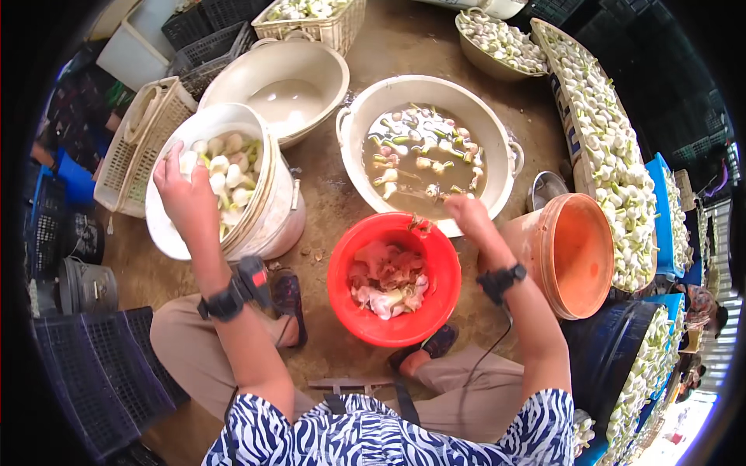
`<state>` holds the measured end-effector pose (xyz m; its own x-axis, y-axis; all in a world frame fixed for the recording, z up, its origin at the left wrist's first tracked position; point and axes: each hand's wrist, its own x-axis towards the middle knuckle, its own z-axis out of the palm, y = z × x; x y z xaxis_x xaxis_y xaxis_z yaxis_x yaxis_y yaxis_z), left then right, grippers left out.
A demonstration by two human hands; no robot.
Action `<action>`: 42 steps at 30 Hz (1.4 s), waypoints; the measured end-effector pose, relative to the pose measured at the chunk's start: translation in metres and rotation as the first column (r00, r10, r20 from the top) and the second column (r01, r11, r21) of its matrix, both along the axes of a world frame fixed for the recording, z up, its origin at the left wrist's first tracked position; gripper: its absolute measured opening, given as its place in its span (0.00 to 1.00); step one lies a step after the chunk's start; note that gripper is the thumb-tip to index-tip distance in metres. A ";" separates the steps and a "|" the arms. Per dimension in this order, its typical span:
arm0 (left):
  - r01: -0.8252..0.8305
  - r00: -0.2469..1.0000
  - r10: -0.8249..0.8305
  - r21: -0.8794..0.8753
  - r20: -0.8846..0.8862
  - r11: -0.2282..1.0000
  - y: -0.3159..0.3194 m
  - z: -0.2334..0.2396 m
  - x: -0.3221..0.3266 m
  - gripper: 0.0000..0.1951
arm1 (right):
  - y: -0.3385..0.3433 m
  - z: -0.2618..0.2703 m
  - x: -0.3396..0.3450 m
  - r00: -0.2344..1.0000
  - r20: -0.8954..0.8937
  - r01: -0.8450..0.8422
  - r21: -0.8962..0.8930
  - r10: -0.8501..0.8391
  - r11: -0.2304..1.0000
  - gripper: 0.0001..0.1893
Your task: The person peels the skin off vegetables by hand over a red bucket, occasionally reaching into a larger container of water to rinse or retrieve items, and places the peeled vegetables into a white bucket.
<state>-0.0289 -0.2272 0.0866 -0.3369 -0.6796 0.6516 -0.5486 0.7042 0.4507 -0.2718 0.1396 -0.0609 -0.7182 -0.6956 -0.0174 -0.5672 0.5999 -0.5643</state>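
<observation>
My left hand is over the mouth of a white plastic bucket that holds peeled garlic bulbs. A pale bulb shows between its thumb and fingers; whether it is gripped or lies behind them is unclear. My right hand reaches over the near rim of a round white basin. In its murky water float garlic bulbs with green stem stubs. The fingertips are bent down and blurred, so what they hold is hidden. Between my feet stands a red plastic bowl with stripped garlic skins.
Behind the white bucket sits a second basin with shallow water. An orange bucket leans at my right, beside a long bed of garlic bulbs. Plastic crates are at the left. People are at the far right edge.
</observation>
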 end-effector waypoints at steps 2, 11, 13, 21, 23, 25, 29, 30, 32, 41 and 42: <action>0.160 0.987 -0.150 0.194 -0.065 0.968 0.053 0.004 -0.024 0.18 | -0.010 -0.022 -0.060 0.994 -0.104 0.045 0.114 -0.033 0.992 0.07; 0.579 0.747 -0.578 0.747 -0.327 0.325 0.140 -0.077 -0.078 0.10 | -0.066 -0.161 -0.151 0.992 -0.117 0.014 0.513 0.054 0.858 0.19; 0.610 0.702 -0.596 0.760 -0.390 0.222 0.144 -0.094 -0.085 0.11 | -0.061 -0.165 -0.148 0.997 0.073 -0.066 0.582 0.029 0.810 0.21; 0.542 0.730 -0.116 0.675 -0.673 -0.501 0.174 -0.149 -0.105 0.24 | -0.055 -0.008 -0.017 0.934 0.245 -0.198 -0.248 0.259 0.948 0.31; 0.594 0.669 0.011 0.525 -0.743 -0.609 0.183 -0.139 -0.095 0.24 | -0.042 0.016 0.026 0.937 0.215 -0.225 -0.231 0.275 0.947 0.32; 0.621 0.663 0.047 0.514 -0.748 -0.592 0.194 -0.130 -0.083 0.21 | -0.031 0.048 0.056 0.964 0.159 -0.163 -0.271 0.211 0.949 0.28; 0.680 0.659 0.087 0.542 -0.747 -0.495 0.211 -0.102 -0.049 0.22 | -0.012 0.079 0.097 0.948 0.317 0.064 -0.319 0.043 0.946 0.15; 0.711 0.635 0.112 0.522 -0.764 -0.471 0.216 -0.096 -0.044 0.21 | -0.015 0.086 0.113 0.959 0.282 0.139 -0.436 -0.012 0.889 0.09; 0.735 0.600 0.086 0.506 -0.795 -0.452 0.223 -0.084 -0.034 0.20 | -0.006 0.095 0.125 0.965 0.262 0.126 -0.431 -0.009 0.894 0.08; 0.769 0.558 -0.064 0.545 -0.827 -0.334 0.253 -0.058 0.003 0.15 | 0.012 0.122 0.168 0.990 -0.010 0.131 -0.347 -0.143 0.929 0.05; 0.766 0.547 -0.062 0.529 -0.835 -0.365 0.253 -0.060 0.006 0.17 | 0.012 0.126 0.173 0.986 0.005 0.155 -0.354 -0.164 0.922 0.06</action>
